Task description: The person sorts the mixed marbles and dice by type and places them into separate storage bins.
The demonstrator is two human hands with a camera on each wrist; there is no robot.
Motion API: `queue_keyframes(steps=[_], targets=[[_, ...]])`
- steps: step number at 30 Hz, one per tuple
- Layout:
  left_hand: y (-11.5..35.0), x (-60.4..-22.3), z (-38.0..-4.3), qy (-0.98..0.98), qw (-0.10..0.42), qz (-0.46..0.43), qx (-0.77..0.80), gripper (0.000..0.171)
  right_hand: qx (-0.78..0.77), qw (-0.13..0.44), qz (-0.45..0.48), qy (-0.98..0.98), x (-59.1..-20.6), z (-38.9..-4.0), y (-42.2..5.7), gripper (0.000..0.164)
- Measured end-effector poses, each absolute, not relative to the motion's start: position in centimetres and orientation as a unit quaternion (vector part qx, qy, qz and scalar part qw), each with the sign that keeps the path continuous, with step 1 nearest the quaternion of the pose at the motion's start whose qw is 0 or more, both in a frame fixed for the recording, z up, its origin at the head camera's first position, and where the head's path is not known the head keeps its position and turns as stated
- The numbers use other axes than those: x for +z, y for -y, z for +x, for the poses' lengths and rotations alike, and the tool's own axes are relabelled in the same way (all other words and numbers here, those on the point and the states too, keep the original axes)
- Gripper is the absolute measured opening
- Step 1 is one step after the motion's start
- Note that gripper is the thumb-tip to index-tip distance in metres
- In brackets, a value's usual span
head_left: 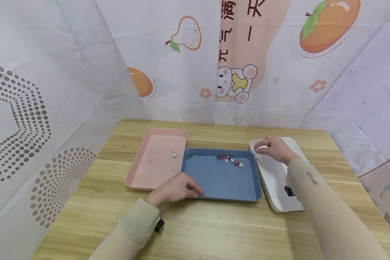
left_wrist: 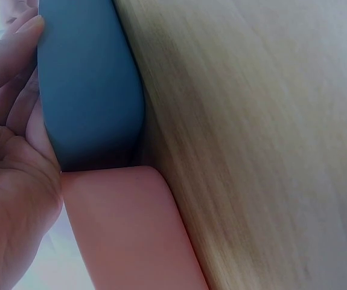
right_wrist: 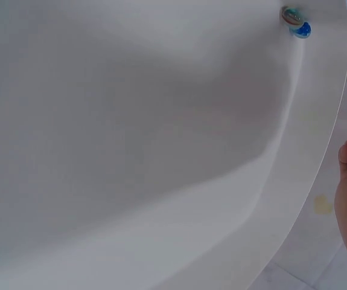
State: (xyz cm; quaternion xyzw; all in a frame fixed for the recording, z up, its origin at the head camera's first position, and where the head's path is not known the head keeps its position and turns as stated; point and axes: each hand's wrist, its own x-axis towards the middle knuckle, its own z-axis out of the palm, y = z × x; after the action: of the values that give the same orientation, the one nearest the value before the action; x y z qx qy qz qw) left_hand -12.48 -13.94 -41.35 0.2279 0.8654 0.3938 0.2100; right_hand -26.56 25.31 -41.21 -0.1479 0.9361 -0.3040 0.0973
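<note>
My left hand (head_left: pixel 178 187) grips the near rim of the blue tray (head_left: pixel 221 180), its thumb on the outer wall in the left wrist view. Over the far left corner of the white tray (head_left: pixel 279 195) is my right hand (head_left: pixel 276 148), thumb and forefinger apart. Two glass marbles (right_wrist: pixel 295 22), one blue and one clear with a brownish streak, lie in that tray's corner below the fingers. Red dice (head_left: pixel 236 163) and white dice (head_left: pixel 241 165) cluster at the blue tray's far right, with green glass pieces among them. More green glass pieces (head_left: pixel 189 156) sit in its far left corner.
A pink tray (head_left: pixel 152 162) adjoins the blue tray on the left, holding a white die (head_left: pixel 173 155). All three trays stand side by side on a wooden table (head_left: pixel 214 231). Printed curtains (head_left: pixel 182 79) hang behind the table and along its sides.
</note>
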Motion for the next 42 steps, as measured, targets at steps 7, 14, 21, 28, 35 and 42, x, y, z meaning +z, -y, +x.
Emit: queue_keyframes(steps=[7,14,21,28,35,42], targets=[[14.0,-41.3,-12.5,-0.865,0.21,0.23,0.394,0.02,-0.303,0.104,-0.127,-0.939,-41.1,-26.5,-26.6,0.026],[13.9,-41.2,-12.5,-0.864,0.213,0.23,0.394,0.02,-0.298,0.094,-0.107,-0.944,-41.0,-26.1,-27.9,0.029],[13.9,-41.2,-12.5,-0.866,0.211,0.23,0.39,0.019,-0.306,0.096,-0.095,-0.942,-41.7,-26.2,-29.2,0.03],[14.0,-41.4,-12.6,-0.867,0.21,0.233,0.386,0.019,-0.303,0.111,-0.063,-0.945,-42.1,-25.7,-30.4,0.035],[13.9,-41.4,-12.7,-0.866,0.211,0.234,0.389,0.02,-0.279,0.135,-0.034,-0.95,-42.5,-25.5,-31.1,0.035],[13.9,-41.4,-12.6,-0.864,0.213,0.232,0.392,0.02,-0.258,0.127,-0.043,-0.957,-42.9,-25.5,-31.5,0.03]])
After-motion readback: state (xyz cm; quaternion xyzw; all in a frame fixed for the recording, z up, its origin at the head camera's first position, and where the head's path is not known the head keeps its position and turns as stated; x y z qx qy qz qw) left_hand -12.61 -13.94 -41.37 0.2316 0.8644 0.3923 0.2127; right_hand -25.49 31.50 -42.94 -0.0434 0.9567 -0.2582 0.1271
